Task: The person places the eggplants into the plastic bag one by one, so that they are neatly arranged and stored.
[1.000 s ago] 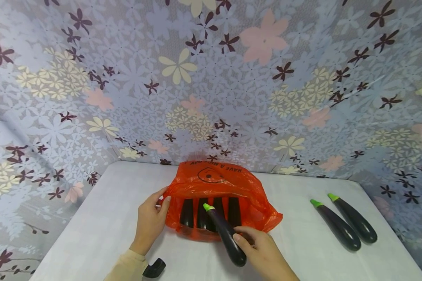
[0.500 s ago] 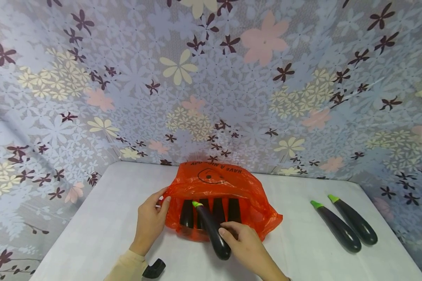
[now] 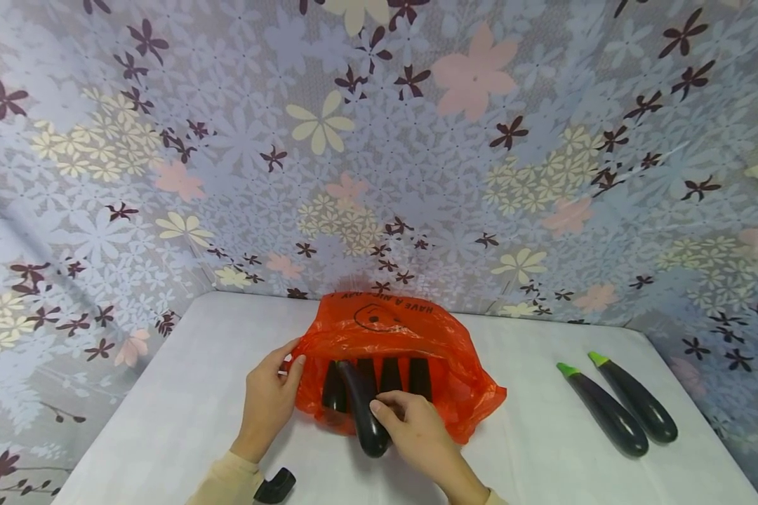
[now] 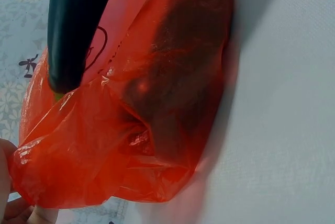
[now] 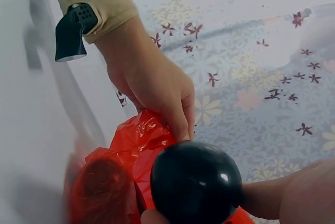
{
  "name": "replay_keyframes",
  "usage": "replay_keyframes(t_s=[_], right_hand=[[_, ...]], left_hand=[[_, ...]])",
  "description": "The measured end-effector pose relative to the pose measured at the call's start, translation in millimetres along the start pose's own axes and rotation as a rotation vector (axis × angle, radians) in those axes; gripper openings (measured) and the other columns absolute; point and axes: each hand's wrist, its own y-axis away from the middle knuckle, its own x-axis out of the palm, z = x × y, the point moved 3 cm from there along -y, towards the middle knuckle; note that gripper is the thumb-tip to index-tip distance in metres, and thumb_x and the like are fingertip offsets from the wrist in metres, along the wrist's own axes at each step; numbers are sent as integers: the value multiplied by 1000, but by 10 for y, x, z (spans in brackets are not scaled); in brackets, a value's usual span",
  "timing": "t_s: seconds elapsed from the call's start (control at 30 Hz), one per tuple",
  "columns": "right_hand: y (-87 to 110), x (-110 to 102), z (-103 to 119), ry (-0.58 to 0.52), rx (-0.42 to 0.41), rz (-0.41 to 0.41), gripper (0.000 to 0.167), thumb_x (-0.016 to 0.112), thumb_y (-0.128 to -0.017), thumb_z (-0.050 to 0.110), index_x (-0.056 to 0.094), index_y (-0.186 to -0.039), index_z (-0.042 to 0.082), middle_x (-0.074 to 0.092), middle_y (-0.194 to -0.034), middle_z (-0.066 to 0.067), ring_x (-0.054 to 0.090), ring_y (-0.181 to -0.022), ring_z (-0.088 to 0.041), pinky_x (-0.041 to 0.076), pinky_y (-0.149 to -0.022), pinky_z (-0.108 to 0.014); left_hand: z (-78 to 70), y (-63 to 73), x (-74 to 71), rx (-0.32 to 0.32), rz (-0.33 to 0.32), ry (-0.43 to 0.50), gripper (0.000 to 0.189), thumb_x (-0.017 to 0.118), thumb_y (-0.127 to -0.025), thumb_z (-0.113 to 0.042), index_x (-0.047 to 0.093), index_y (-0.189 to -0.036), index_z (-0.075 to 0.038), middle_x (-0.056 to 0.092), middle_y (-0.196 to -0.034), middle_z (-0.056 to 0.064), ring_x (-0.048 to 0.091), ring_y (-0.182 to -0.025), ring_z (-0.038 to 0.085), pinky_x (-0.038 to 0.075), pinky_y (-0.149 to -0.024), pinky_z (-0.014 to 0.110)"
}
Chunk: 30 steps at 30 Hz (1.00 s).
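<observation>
A red plastic bag [image 3: 410, 319] lies on its side with its mouth facing me, several dark eggplants [image 3: 420, 379] lined up inside. My left hand [image 3: 270, 393] pinches the left edge of the bag's mouth between thumb and fingers. With my right hand [image 3: 417, 431] I grip another eggplant [image 3: 368, 421] near its thick end, its stem end inside the bag's mouth over the others. From the left wrist view, this eggplant [image 4: 78, 30] slants over the red film, its green tip mostly hidden. The right wrist view shows its round glossy end [image 5: 196, 182] close up.
Two more eggplants [image 3: 606, 414] with green stems lie side by side on the white table [image 3: 537, 449] at the right. Flower-patterned cloth [image 3: 379, 175] rises behind the table and at both sides. A black device [image 3: 275, 485] is at my left wrist.
My right hand has moved left and forward, carrying the eggplant stem-first into the bag's mouth. The left hand stays at the bag's edge.
</observation>
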Motion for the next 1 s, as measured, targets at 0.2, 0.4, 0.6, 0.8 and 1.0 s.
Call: replay_keyframes(t_s=[0.2,0.4,0.6,0.8,1.0], right_hand=[[-69,57,-7,-15,14,-12,41,63,-99,34,70,-116,-3,70,-86,0,61,-76,-14,51,-65,-26],[-165,113,-21,-90,54,1,45,63,-99,33,67,-120,-7,70,-86,-3,65,-71,-15,55,-61,-30],[-270,146,-16,-49,60,-6,45,62,-100,34,66,-120,-6,69,-89,-2,62,-82,-14,52,-69,-32],[-355,173,12,-102,61,-21,45,61,-101,30,63,-124,-9,71,-98,-9,70,-81,-18,58,-69,-34],[-471,207,-18,-155,51,-58,39,61,-101,27,65,-119,-8,69,-95,-12,72,-72,-21,60,-62,-33]], left_hand=[[11,28,20,-21,13,17,37,70,-96,-15,66,-133,-8,70,-104,10,63,-76,17,56,-66,21],[6,44,10,-10,9,10,37,70,-96,-14,66,-132,-8,70,-103,10,62,-75,16,56,-66,21],[2,51,-9,-10,7,19,37,70,-95,-13,66,-132,-7,71,-103,10,62,-74,16,56,-65,21],[5,27,-21,-3,-2,15,37,70,-95,-13,66,-132,-6,70,-102,11,60,-72,16,55,-63,22],[4,-16,-19,13,2,15,38,69,-96,-14,65,-133,-7,70,-102,10,60,-74,16,55,-63,22]])
